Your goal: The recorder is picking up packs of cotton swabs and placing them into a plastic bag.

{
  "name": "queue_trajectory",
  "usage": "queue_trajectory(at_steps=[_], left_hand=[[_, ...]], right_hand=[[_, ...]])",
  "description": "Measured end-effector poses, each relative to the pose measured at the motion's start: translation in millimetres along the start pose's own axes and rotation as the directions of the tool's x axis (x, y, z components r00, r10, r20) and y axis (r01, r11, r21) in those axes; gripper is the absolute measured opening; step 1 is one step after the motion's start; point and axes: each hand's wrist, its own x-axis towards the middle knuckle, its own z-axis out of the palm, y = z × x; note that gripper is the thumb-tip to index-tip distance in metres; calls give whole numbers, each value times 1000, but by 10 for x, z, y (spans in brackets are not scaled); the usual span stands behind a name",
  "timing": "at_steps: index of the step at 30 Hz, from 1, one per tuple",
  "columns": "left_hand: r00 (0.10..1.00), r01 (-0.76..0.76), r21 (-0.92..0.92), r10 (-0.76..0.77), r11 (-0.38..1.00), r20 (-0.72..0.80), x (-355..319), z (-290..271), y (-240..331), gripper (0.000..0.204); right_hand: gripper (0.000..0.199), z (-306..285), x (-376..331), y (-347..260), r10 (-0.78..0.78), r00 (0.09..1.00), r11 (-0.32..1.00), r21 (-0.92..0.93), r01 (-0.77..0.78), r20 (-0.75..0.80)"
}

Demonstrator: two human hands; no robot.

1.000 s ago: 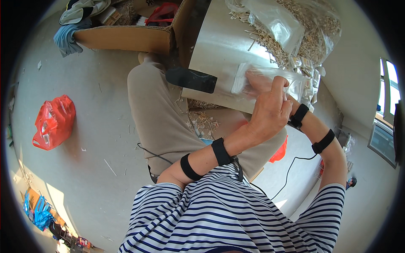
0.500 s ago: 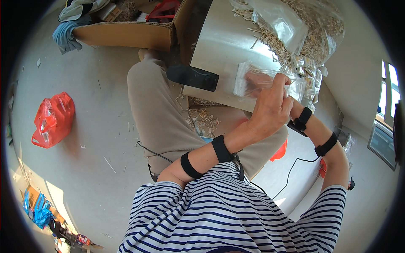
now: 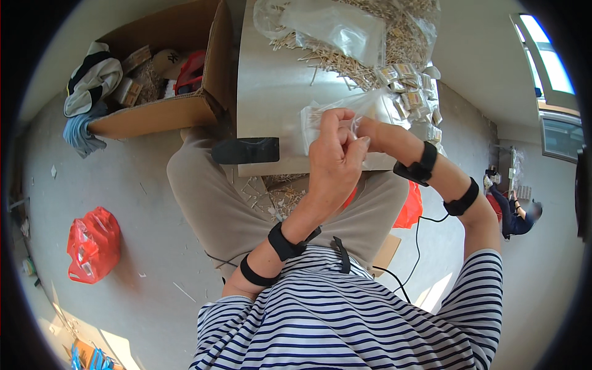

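Over the near edge of a metal-topped table (image 3: 265, 92), both hands are close together at a clear plastic bag (image 3: 310, 126). My left hand (image 3: 336, 151) is closed on it, with the thumb and curled fingers pinching the film. Partly hidden behind it, my right hand (image 3: 383, 137) grips the bag, its bent fingers only partly showing. White items show faintly through the bag's left end. Beyond the hands lies a heap of thin wooden-stick swabs (image 3: 336, 61) under a large clear plastic sheet (image 3: 339, 28). Small packs of sticks (image 3: 414, 98) are piled right of the hands.
A dark flat piece (image 3: 245, 150) juts from the table's left corner. An open cardboard box (image 3: 154, 120) with cloths over its rim stands at left. A red plastic bag (image 3: 94, 243) is on the floor. Another person (image 3: 521, 219) sits far right. A black cable (image 3: 418, 250) hangs beside my leg.
The view has shifted, showing more of the box and the other person. My left hand has moved leftward along the bag, and the bag seems slightly farther from me over the table.
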Motion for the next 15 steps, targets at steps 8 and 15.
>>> queue_trajectory(at_steps=[8, 15], left_hand=[[995, 98, 14, -98, 995, 21, -44, -5, 139, 36], [979, 198, 75, -201, 977, 33, -43, -74, 182, 42]], right_hand=[[17, -1295, -768, -105, -273, 693, 959, -248, 139, -668], [53, -2100, 44, 1186, -262, 388, 545, -468, -696, -883]])
